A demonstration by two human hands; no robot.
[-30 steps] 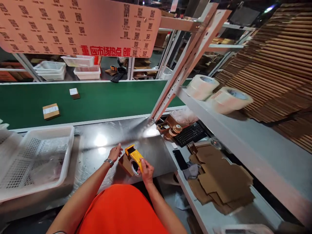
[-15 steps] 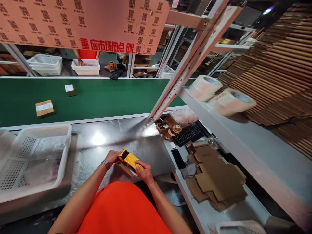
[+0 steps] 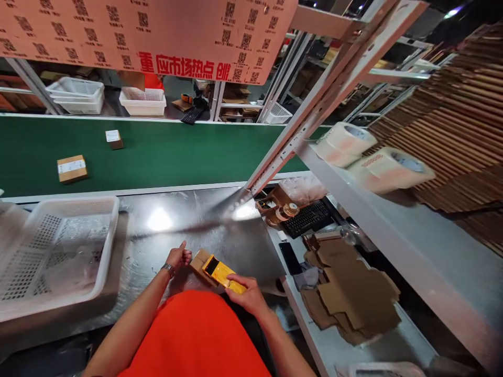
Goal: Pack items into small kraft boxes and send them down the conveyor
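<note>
Right hand (image 3: 247, 297) grasps yellow plastic tape dispenser (image 3: 220, 272), laid on small brown cardboard box (image 3: 199, 259). Left hand (image 3: 178, 257) clenched, touching box's left side, on steel table (image 3: 176, 220).

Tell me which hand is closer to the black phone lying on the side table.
Right. The right hand, gripping the yellow tape dispenser, is just left of the black phone. The left hand sits farther left, beyond the small cardboard box.

Packing station in a shipping warehouse.
Beyond the steel worktable (image 3: 204, 220) ran a green conveyor belt (image 3: 165, 152) carrying small parcels (image 3: 71, 168); flattened cartons (image 3: 451, 120) and tape rolls (image 3: 346, 142) lay right of it.
</note>
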